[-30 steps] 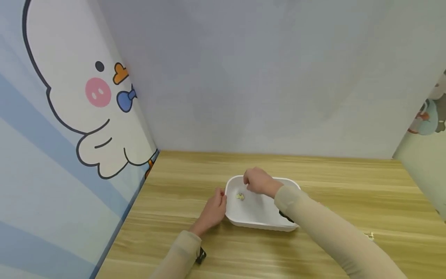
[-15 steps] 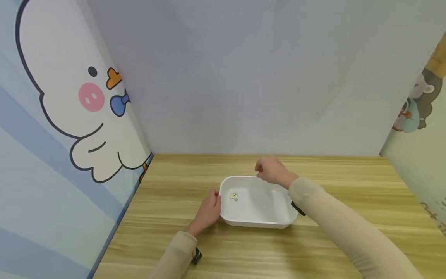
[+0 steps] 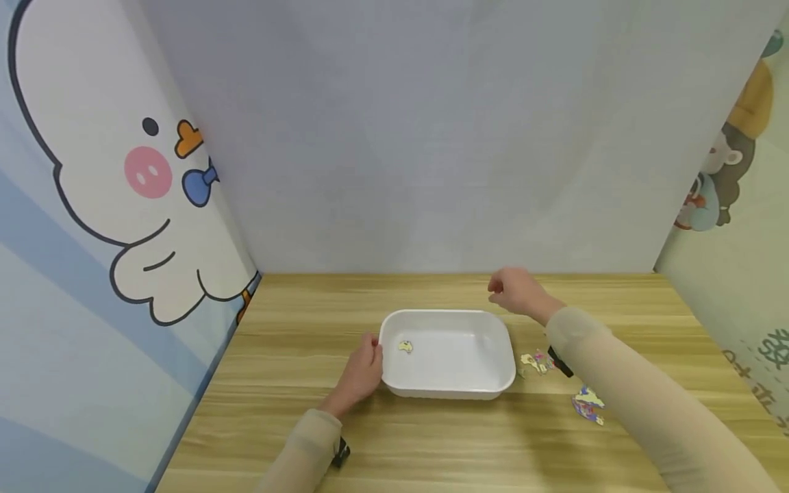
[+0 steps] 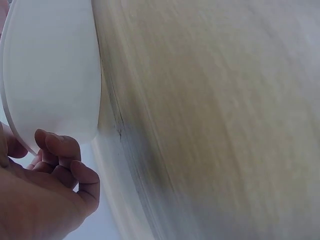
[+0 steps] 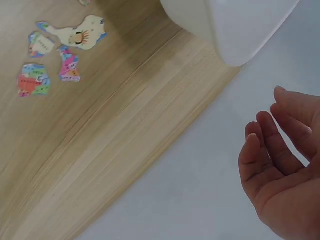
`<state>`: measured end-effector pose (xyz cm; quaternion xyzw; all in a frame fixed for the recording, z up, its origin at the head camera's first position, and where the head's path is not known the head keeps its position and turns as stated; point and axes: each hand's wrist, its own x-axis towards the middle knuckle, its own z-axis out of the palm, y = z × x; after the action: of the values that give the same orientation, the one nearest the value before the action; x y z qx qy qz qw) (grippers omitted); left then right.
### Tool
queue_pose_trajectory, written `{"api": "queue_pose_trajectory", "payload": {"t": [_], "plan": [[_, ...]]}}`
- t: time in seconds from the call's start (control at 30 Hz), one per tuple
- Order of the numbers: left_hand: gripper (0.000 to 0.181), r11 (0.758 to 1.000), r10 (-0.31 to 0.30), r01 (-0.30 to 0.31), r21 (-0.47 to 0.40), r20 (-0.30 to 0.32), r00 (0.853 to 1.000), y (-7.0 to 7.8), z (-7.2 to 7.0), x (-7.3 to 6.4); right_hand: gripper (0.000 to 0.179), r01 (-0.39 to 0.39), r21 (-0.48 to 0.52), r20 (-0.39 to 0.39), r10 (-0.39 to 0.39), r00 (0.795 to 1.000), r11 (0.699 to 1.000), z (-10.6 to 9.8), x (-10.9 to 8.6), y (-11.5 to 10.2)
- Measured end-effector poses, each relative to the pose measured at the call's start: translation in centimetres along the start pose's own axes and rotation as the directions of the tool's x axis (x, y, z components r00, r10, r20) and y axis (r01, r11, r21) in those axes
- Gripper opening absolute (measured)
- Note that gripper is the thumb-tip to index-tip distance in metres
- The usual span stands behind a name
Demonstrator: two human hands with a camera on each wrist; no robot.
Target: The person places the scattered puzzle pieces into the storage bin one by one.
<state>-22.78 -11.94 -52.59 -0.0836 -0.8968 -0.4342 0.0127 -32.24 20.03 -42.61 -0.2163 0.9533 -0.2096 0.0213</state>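
Observation:
My left hand (image 3: 359,368) holds the left rim of a white plastic tray (image 3: 453,359), thumb at the rim and fingers curled against the outer wall in the left wrist view. Inside the tray, near its left end, lies one small pale yellow flat piece (image 3: 405,347). Beyond the tray's far right corner hovers my right hand (image 3: 516,291), fingers loosely bent. No object shows between those fingers (image 5: 272,145) in the right wrist view.
Right of the tray, several colourful flat map-like pieces (image 3: 535,363) lie on the wooden table (image 3: 431,445). Another colourful cluster (image 3: 588,404) is partly covered by the right sleeve. A grey backdrop (image 3: 431,171) borders the table's far edge; a cartoon-printed sheet (image 3: 92,287) stands at left.
My right hand has risen out of the tray and moved right past its far edge, uncovering pieces on the table. My left hand stays at the tray's rim. The head view has shifted slightly right.

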Motion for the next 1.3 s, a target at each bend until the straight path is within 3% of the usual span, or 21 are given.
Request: {"api": "queue_pose_trajectory", "payload": {"t": [0.27,0.5,0.63,0.8,1.1,1.3], "plan": [[0.021,1.000,-0.014,0.014,0.005,0.008,1.000,0.0,0.2,0.2,0.026,-0.043,-0.016,0.019,0.044,0.999,0.999,-0.1,-1.7,2.7],[0.020,0.999,-0.032,0.032,0.005,0.000,0.999,-0.1,0.2,0.3,0.026,-0.028,-0.040,0.021,0.029,0.999,0.999,0.0,-3.8,5.0],[0.020,0.999,-0.040,0.040,0.006,-0.006,0.999,0.0,-0.1,0.4,0.027,-0.060,-0.043,0.045,0.062,0.997,0.997,-0.3,-4.8,6.1],[0.020,1.000,-0.019,0.019,0.012,-0.022,1.000,-0.1,-0.2,0.4,0.028,-0.075,-0.038,0.080,0.077,0.994,0.996,-0.1,-5.7,7.5],[0.018,1.000,0.013,-0.012,0.012,-0.035,0.999,-0.1,0.1,0.1,0.031,-0.139,0.021,0.166,0.134,0.977,0.990,1.3,-7.7,8.4],[0.018,1.000,-0.003,0.003,0.007,-0.029,1.000,0.1,0.3,-0.1,0.038,-0.162,0.047,0.188,0.151,0.971,0.986,2.3,-8.6,8.8]]}}
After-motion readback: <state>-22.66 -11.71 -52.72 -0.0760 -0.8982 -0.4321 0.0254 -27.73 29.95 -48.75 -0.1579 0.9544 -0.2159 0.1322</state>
